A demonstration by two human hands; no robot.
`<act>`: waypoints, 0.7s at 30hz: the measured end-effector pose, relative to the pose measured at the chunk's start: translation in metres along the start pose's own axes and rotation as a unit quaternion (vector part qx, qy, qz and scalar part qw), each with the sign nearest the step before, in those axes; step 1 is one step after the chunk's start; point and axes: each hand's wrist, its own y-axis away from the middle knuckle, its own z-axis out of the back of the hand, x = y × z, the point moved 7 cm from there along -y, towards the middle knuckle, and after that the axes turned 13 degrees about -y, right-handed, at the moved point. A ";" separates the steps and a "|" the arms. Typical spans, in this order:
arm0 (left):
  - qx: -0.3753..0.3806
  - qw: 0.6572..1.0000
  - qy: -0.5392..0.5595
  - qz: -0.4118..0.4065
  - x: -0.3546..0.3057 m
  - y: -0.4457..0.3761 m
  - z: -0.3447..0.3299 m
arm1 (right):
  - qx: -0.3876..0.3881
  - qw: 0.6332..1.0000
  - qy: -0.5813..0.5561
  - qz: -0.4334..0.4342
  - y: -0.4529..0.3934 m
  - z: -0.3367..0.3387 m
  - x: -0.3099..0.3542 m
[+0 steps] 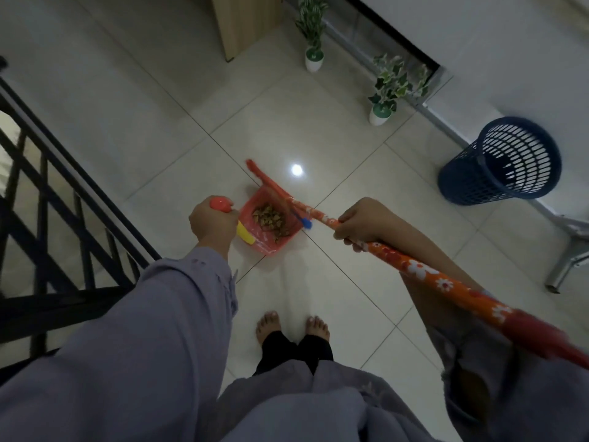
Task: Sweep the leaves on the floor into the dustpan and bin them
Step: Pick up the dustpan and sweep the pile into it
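A red dustpan (258, 244) rests on the white tiled floor ahead of my bare feet, with a pile of dry brown leaves (271, 220) inside it. My left hand (212, 223) is closed over the red knob of the dustpan's upright handle. My right hand (358, 223) grips the orange flowered broom handle (424, 274), which slants from the lower right toward the pan. The broom's red head (264, 175) lies over the pan's far edge. A dark blue mesh bin (506, 161) stands at the right, tilted in this view.
A black metal railing (47, 199) runs along the left. Two small potted plants (314, 33) (390, 87) stand at the back by a wall ledge. A wooden cabinet (245, 23) is at the top. A metal furniture leg (564, 269) is at the right.
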 end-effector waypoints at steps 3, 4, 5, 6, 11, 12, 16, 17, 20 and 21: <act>-0.002 1.000 0.008 -0.006 -0.004 0.005 0.015 | -0.017 1.000 -0.009 0.010 0.012 0.020 0.011; -0.004 1.000 0.007 -0.013 -0.008 0.008 0.020 | -0.028 0.999 -0.014 0.010 0.015 0.025 0.015; -0.005 1.000 0.006 -0.018 -0.013 0.010 0.026 | -0.040 0.999 -0.021 0.010 0.016 0.030 0.017; -0.006 1.000 0.004 -0.022 -0.019 0.012 0.032 | -0.052 0.998 -0.025 0.007 0.018 0.034 0.019; -0.015 0.998 0.014 -0.054 -0.056 0.027 0.066 | -0.102 0.994 -0.041 -0.010 0.034 0.053 0.022; -0.017 0.998 0.019 -0.060 -0.066 0.031 0.073 | -0.113 0.993 -0.043 -0.012 0.040 0.059 0.022; -0.027 0.994 0.045 -0.091 -0.109 0.055 0.105 | -0.149 0.987 -0.055 -0.018 0.066 0.084 0.020; -0.029 0.993 0.051 -0.100 -0.121 0.062 0.112 | -0.155 0.986 -0.064 -0.015 0.073 0.092 0.018; -0.037 0.989 0.050 -0.131 -0.155 0.081 0.131 | -0.132 0.986 -0.098 0.020 0.096 0.112 0.013; -0.037 0.988 0.049 -0.139 -0.166 0.089 0.137 | -0.124 0.985 -0.113 0.033 0.105 0.119 0.011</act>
